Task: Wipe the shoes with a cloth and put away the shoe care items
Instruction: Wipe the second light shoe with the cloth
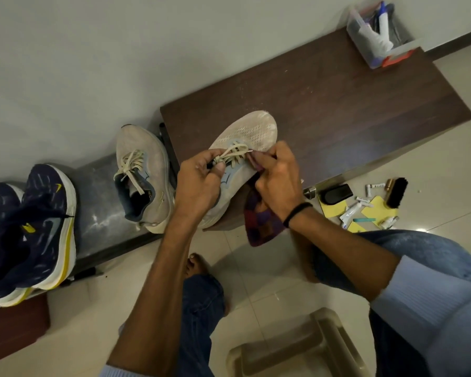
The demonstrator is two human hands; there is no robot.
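Note:
A beige running shoe (252,131) lies on the dark wooden bench (324,99), toe pointing away from me. My left hand (199,180) grips its laces near the tongue. My right hand (276,175) pinches a dark red and purple checked cloth (259,221) against the shoe's right side; the cloth hangs off the bench edge. The matching beige shoe (143,172) stands to the left on a grey lower shelf (101,191). Shoe care items lie on the floor at right: a black brush (397,192), a black case (335,194), small tubes (351,212) and yellow cloths (378,210).
A pair of navy and yellow shoes (30,235) sits at the far left. A clear plastic box (378,36) with bottles stands at the bench's far corner. A beige plastic stool (297,346) is below me. My jeans-clad knees and bare foot (199,263) are on the tiled floor.

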